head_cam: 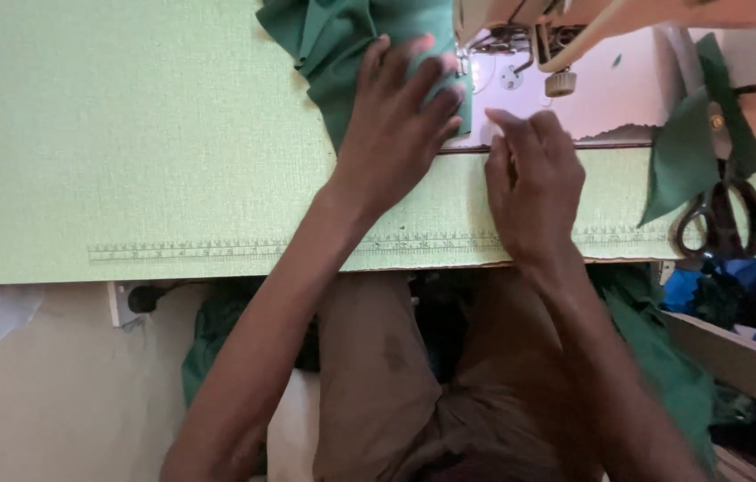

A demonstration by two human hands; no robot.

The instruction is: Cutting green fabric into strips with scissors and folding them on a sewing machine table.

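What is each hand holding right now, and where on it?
Left hand presses flat on the green fabric near the needle. Right hand rests at the machine bed's edge; any grasp cannot be told.

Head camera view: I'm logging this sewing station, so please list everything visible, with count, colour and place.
green fabric: one bunched piece, dark green, top centre on the table, under the left hand
sewing machine: one, cream, top right
fabric scrap: one, dark green, right of the machine bed
scissors: one pair, dark handles, right table edge
table: one, light green, printed ruler along the front edge
left hand: one, flat on the green fabric
right hand: one, fingers bent, at the machine bed edge
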